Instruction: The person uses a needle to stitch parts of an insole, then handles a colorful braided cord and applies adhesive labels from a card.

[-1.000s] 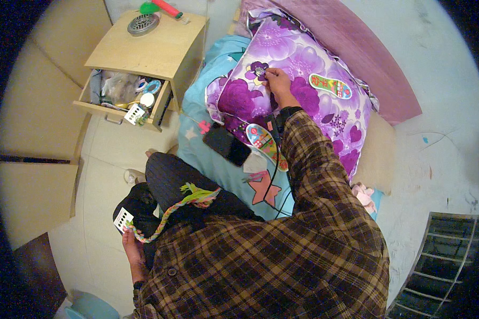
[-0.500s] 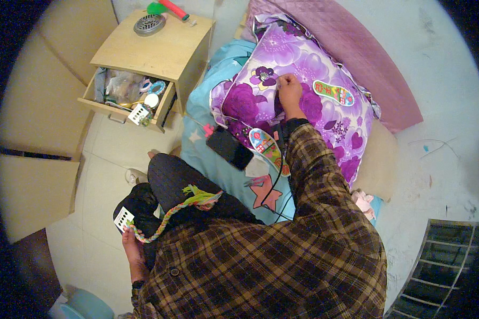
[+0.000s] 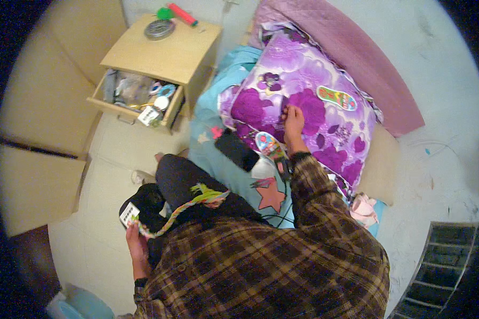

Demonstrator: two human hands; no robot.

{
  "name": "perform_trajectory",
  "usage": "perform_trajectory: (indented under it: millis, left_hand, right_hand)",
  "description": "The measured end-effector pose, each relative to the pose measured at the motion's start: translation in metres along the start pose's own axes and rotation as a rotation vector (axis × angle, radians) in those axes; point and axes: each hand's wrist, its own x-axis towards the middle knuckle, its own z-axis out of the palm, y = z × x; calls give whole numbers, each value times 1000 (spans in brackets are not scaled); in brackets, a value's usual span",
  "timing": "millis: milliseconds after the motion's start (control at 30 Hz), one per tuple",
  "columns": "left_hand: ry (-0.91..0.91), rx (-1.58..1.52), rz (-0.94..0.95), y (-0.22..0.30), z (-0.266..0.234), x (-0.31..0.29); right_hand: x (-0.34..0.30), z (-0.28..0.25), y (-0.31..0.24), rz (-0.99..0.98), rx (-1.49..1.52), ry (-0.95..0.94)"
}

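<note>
My left hand (image 3: 137, 243) is closed on a small white card (image 3: 129, 213) with a row of dark slots, low at the left beside my knee. From the card a multicoloured braided cord (image 3: 170, 220) runs across my dark trousers to loose yellow-green and pink ends (image 3: 202, 192). My right hand (image 3: 294, 126) is over the purple floral pillow (image 3: 282, 53), its fingertips pinched together. Whatever may be between them is too small and blurred to tell. Near that wrist lies a colourful patterned insole (image 3: 269, 143); a second insole (image 3: 336, 98) rests on the pillow farther right.
A black phone (image 3: 237, 150) lies on the blue star-patterned bedding (image 3: 207, 143). Dark cables run near my right sleeve. At the left stands a wooden nightstand (image 3: 149, 53), its open drawer (image 3: 106, 108) holding tape rolls, bags and another white card. A light blue bin (image 3: 82, 305) is at lower left.
My right hand has drawn back across the pillow toward me, still pinched. My left hand keeps its hold on the card. The whole view has shifted slightly.
</note>
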Motion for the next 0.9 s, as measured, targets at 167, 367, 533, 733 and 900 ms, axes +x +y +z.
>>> perform_trajectory:
  millis: [167,367,533,733,900]
  left_hand:
    - [-134,-39,141,63,37,-4]
    - [-281,-208,319,117,52,-33]
    - [-252,-150,484,145,47,-68]
    - [-110,-39,641,155,29,-89]
    - [-16,85,788,151,22,-91]
  right_hand:
    - [-111,48,-54,352,-56,-519]
    - [-212,157,-164,22,-135,-1287]
    - [-289,217,-232,-454,-125,-1617]
    - [-347,243,-252,-612,-71,-1600]
    - [-366,246,-248,-620,-8,-1573]
